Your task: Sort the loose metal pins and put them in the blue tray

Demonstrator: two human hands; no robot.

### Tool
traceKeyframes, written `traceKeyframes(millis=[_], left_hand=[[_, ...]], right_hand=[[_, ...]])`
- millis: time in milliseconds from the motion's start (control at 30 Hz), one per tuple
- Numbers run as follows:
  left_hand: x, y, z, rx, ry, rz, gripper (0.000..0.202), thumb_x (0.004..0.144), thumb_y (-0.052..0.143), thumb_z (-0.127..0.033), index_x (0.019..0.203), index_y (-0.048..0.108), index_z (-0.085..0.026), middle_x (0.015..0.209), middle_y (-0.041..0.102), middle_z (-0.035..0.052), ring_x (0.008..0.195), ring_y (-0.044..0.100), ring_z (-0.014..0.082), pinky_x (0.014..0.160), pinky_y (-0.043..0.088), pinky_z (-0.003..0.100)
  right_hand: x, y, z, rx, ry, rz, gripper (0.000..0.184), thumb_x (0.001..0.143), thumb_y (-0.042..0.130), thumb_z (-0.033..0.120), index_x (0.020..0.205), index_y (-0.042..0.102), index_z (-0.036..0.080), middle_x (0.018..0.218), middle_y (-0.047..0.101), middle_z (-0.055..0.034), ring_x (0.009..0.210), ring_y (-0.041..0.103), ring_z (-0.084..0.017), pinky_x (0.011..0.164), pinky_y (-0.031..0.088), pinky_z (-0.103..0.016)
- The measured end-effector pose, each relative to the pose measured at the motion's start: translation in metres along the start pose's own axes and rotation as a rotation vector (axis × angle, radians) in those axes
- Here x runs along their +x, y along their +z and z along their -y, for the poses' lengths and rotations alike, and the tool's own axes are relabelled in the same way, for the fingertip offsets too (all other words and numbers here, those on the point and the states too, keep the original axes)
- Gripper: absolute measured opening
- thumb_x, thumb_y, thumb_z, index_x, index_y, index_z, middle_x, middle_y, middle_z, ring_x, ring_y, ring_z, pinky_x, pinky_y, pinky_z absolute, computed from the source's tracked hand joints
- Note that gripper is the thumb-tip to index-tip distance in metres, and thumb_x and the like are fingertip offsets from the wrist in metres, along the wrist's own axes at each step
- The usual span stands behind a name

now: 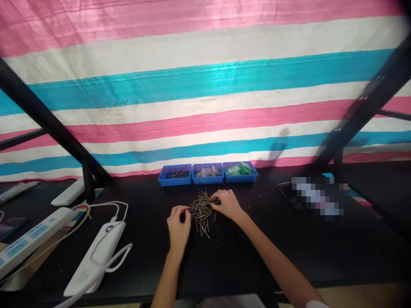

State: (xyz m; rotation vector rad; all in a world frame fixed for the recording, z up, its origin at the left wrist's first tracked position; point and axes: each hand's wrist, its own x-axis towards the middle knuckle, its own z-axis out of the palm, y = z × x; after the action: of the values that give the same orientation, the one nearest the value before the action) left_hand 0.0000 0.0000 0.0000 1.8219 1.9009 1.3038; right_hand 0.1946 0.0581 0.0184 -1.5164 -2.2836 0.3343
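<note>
While the left hand (179, 224) is curling narrow, fingertips pinched at the nine o'clock edge of the metal pins (201, 214) lying heaped on the black counter (224, 261), the right hand (226, 204) is pinching a few pins at their two o'clock edge. Beyond, at twelve o'clock, three blue trays (207, 180) are sitting side by side.

The backdrop cloth (205, 85) ran in broad horizontal stripes — pink, white and turquoise. The table (289, 256) was black. Three trays (207, 182) were blue, and the right one held green pieces (239, 170). The pins (202, 210) were brassy gold and the power strips (99, 252) white — one with blue sockets.
</note>
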Motion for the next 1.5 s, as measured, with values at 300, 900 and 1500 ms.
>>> traceKeyframes(millis=[300, 900, 1500], left_hand=[[-0.028, -0.009, 0.002, 0.208, -0.058, 0.010, 0.021, 0.078, 0.048, -0.027, 0.096, 0.058, -0.025, 0.104, 0.060, 0.0058, 0.102, 0.051, 0.0258, 0.086, 0.034, 0.043], [-0.034, -0.009, -0.012, 0.167, 0.010, -0.098, 0.026, 0.080, 0.050, -0.033, 0.102, 0.061, -0.025, 0.107, 0.059, 0.0065, 0.101, 0.055, 0.0239, 0.084, 0.043, 0.040], [0.010, 0.018, -0.067, -0.464, 0.135, 0.000, 0.017, 0.074, 0.061, -0.033, 0.081, 0.071, -0.021, 0.094, 0.063, 0.0071, 0.088, 0.060, 0.0186, 0.083, 0.047, 0.034]], right_hand=[[-0.010, 0.009, -0.004, 0.207, -0.033, -0.169, 0.013, 0.078, 0.060, 0.035, 0.074, 0.067, 0.024, 0.076, 0.067, 0.0008, 0.076, 0.055, -0.016, 0.077, 0.028, -0.033], [-0.007, 0.008, 0.002, 0.595, -0.065, -0.294, 0.018, 0.076, 0.059, 0.037, 0.068, 0.067, 0.023, 0.069, 0.064, -0.0021, 0.066, 0.058, -0.019, 0.066, 0.043, -0.033], [-0.005, -0.004, 0.007, 1.118, -0.039, -0.251, 0.024, 0.069, 0.064, 0.041, 0.076, 0.069, 0.018, 0.090, 0.064, -0.0057, 0.087, 0.059, -0.020, 0.074, 0.048, -0.031]])
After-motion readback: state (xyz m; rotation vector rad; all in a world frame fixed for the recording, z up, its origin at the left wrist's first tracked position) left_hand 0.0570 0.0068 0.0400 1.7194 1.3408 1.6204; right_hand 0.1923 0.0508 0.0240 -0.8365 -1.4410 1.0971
